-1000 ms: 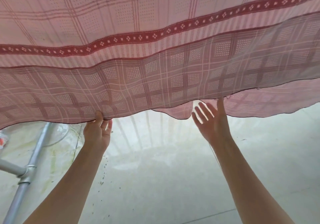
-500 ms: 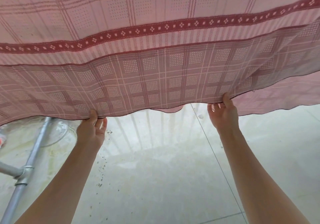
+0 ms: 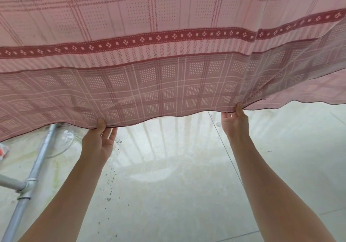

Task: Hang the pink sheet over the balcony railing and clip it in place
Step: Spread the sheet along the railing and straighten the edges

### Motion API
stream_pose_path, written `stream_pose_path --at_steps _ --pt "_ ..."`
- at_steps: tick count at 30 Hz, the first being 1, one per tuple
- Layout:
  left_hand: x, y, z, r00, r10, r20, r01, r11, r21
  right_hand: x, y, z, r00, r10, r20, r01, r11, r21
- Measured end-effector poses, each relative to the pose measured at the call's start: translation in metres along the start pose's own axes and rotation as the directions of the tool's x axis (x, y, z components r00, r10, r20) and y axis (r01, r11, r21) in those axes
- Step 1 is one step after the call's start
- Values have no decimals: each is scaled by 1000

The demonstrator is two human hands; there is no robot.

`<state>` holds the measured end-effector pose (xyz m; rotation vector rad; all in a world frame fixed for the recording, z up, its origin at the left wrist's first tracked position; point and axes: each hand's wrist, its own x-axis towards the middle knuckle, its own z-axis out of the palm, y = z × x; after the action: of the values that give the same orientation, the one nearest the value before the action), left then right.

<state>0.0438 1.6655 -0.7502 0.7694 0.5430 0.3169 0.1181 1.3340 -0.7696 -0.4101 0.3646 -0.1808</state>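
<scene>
Pink sheet (image 3: 168,35) with plaid lines and a dark red diamond band fills the upper frame, its doubled lower hem hanging wavy across the middle. Left hand (image 3: 98,144) pinches the hem at centre left, thumb on the cloth; right hand (image 3: 235,121) pinches it at centre right. Grey metal pipe (image 3: 35,168) crosses the lower left over pale floor (image 3: 177,195)

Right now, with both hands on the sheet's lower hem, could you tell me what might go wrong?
The left hand and right hand only pinch the pink sheet at its hem, so a tug could slip it free. No clip is visible yet. A dropped hem might reach the stained floor.
</scene>
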Motion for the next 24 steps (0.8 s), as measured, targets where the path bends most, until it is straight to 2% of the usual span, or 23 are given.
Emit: stream_pose_path --at_steps 3,11,15,18,19,24 --pt "-2 0 -2 1000 -1 -3 1 1000 6 -2 3 2 1000 -12 -5 12 1000 27" --pt "-17 -3 4 999 -29 -36 28 999 -22 -13 -10 -9 995 4 -100 -8 999 -44" --pt "-25 1 0 999 -40 -3 40 997 -61 -30 -3 -6 994 83 70 -77 993 -92" --pt "-32 -1 3 998 -60 -16 58 992 -111 -45 22 2 981 165 102 -124 938 -322" --pt "-33 -2 5 998 -68 -14 66 991 -120 -48 29 6 972 217 93 -172 921 -348" --pt "-33 3 2 997 -79 -16 77 992 -103 -54 52 22 892 401 207 -339 898 -279"
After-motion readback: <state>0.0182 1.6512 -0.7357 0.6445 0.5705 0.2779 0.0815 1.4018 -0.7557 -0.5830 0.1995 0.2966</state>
